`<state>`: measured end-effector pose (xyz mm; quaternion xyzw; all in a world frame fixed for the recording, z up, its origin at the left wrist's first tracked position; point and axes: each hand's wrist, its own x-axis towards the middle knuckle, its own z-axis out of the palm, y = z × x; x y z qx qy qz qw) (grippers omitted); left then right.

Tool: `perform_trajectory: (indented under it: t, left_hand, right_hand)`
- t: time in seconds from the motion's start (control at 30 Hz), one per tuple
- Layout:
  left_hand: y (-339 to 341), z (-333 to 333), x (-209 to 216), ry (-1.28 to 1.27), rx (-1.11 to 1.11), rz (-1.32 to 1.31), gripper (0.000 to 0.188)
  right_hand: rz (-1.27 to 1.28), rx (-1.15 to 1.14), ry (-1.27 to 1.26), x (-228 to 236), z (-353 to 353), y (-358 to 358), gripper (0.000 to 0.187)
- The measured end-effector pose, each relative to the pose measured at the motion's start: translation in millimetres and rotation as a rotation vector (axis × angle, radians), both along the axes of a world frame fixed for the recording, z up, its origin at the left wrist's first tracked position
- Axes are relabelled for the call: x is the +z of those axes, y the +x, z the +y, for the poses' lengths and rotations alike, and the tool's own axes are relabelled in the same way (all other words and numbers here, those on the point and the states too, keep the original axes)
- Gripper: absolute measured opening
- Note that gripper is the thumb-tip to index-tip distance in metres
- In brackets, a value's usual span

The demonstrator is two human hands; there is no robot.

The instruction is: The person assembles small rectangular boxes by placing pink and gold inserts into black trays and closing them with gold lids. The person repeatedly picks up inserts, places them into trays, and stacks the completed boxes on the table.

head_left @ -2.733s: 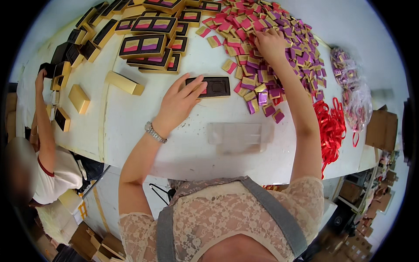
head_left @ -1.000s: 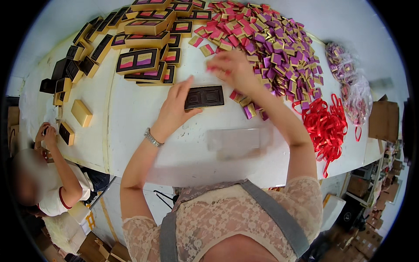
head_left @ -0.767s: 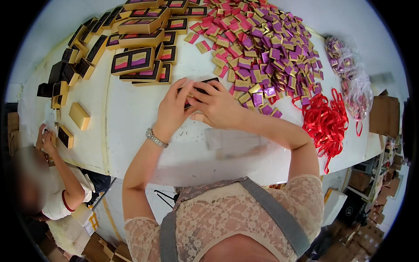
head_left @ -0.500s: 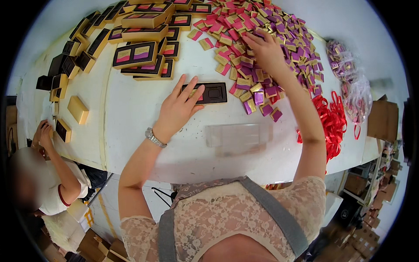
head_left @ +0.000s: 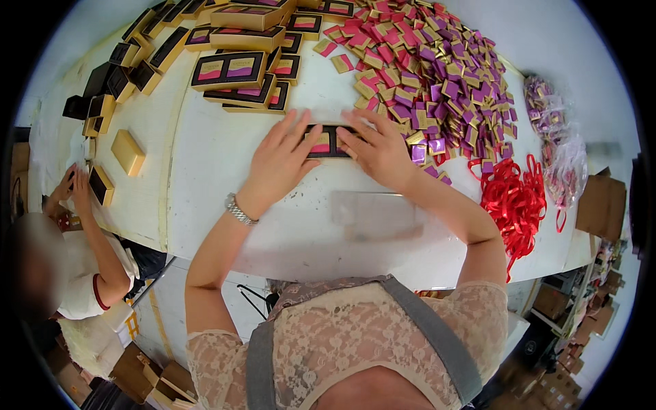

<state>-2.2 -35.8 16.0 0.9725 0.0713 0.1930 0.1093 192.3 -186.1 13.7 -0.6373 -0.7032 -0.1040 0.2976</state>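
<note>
A narrow black two-compartment box point(head_left: 328, 154) lies crosswise on the table between my hands. A pink-and-gold packet point(head_left: 320, 143) sits in its left compartment. My left hand point(head_left: 277, 154) straddles the box's left end, thumb at the near edge and fingers toward the far edge, closed round it. Over the right compartment is my right hand point(head_left: 383, 152), its fingers bent down onto the box; they hide what lies beneath. A large heap of pink-and-gold and purple-and-gold packets point(head_left: 437, 82) spreads just beyond and to the right of that hand.
Filled gold-and-black boxes point(head_left: 229, 70) are stacked at the far left. A clear plastic tray point(head_left: 376, 215) lies nearer me. Red ribbons point(head_left: 516, 208) and plastic bags of packets point(head_left: 560, 154) are at the right. A co-worker's hands point(head_left: 76, 188) work at the left by a gold box point(head_left: 128, 152).
My right hand has come back from the packet heap to the black box's right end. My left hand stays at the left end. The whole view has shifted slightly.
</note>
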Motion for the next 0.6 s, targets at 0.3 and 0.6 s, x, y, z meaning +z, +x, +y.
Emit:
perform_trajectory:
  t: [0.3,0.6]
  left_hand:
    - [-137,177,5,0.508,1.141,0.061,0.05]
    - [-139,99,-5,-0.243,0.871,-0.144,0.05]
  right_hand:
    - [-0.108,0.144,-0.396,18,-17,4,0.06]
    - [-0.005,-0.315,0.295,65,211,24,0.041]
